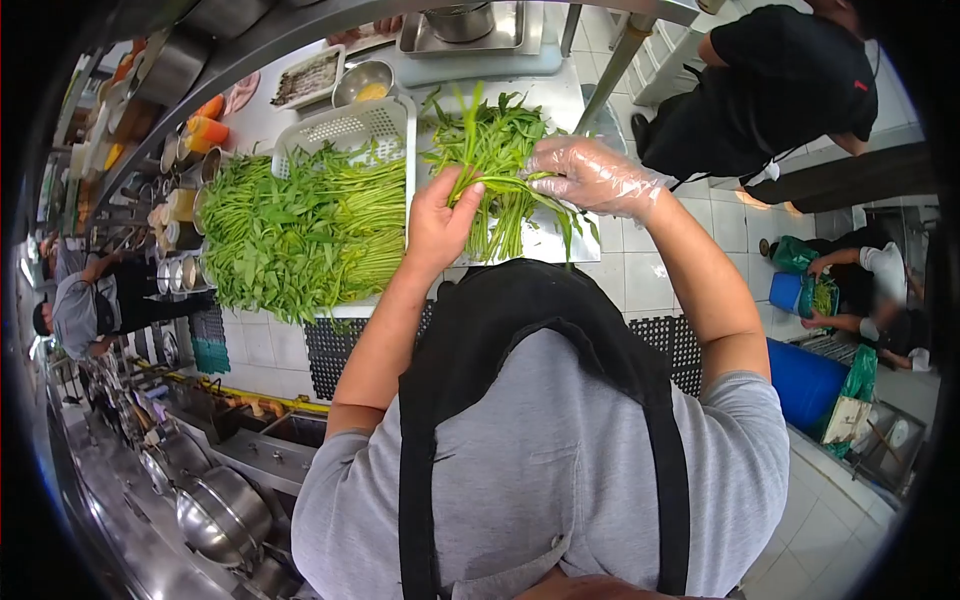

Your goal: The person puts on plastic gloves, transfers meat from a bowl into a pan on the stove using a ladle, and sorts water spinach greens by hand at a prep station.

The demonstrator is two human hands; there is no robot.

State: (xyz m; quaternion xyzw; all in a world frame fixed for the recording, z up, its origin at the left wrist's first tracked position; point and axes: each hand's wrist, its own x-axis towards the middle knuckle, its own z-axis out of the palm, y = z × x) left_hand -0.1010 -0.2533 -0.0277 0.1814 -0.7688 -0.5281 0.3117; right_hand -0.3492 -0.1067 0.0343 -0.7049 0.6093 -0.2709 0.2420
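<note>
My left hand (440,220), bare, pinches a few stalks of water spinach (492,183) between thumb and fingers. At the other end of these stalks my right hand (592,180), in a clear plastic glove, has its fingers closed on the greens. Under both hands a loose pile of water spinach (495,238) lies on the metal worktop. Left of my left hand, a white perforated basket (410,130) bears a large heap of the same greens (290,230), leaves to the left and stems to the right.
A steel bowl (364,84), a white tray (308,80) and a steel pan (465,42) stand farther back. Orange-topped bottles (208,130) and jars line the left. A person in black (770,90) stands at the right; another handles greens by a blue bin (787,291).
</note>
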